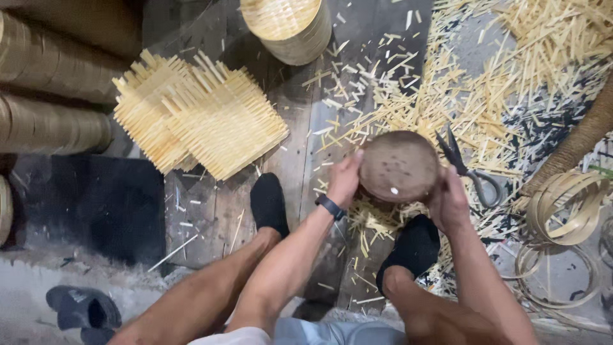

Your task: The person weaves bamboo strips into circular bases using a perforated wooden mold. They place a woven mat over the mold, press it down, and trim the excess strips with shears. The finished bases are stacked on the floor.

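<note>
Bare knees nearest, left hand [343,182] and right hand [448,203] each in clamped grip on round brown disc [399,166]; scissors [469,167] beside

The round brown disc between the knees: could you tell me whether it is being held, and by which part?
Yes. Both hands hold the round brown disc by its rim: the left hand on its left edge, the right hand on its lower right edge.

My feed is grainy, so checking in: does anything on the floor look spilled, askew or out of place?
Yes. Cut bamboo strips lie scattered loose across the floor, thickest at upper right. Scissors lie open among them, close beside the right hand. Both hands, left hand too, grip a round brown block.
</note>
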